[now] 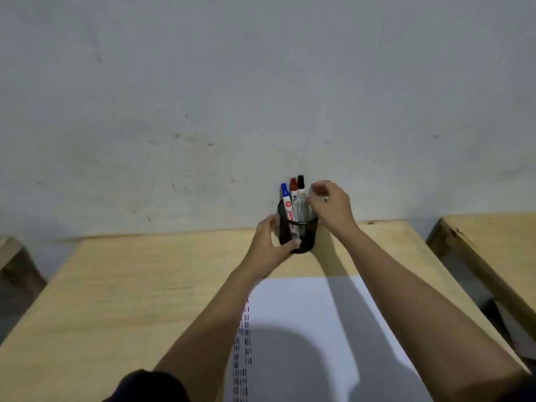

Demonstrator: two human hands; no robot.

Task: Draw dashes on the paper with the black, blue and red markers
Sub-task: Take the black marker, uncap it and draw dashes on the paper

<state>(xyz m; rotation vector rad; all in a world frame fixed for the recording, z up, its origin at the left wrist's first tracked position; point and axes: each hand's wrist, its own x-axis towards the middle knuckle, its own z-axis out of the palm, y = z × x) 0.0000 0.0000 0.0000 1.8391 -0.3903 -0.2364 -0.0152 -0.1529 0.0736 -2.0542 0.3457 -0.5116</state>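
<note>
A black mesh pen cup (304, 227) stands at the far edge of the wooden desk (130, 285), against the wall. Three markers stand upright in it: blue (285, 195), red (293, 188) and black (300, 185). My left hand (269, 245) grips the cup's left side, thumb across its front. My right hand (330, 204) hovers just right of the marker tops, fingers curled, holding nothing that I can see. A white paper (304, 309) lies nearer to me, with columns of dark dashes (245, 343) along its left edge, partly hidden by my left forearm.
A grey wall (261, 97) rises directly behind the desk. A second wooden desk (493, 236) stands to the right across a narrow gap, and another piece of furniture (11, 256) shows at the left edge. My head's shadow falls on the paper.
</note>
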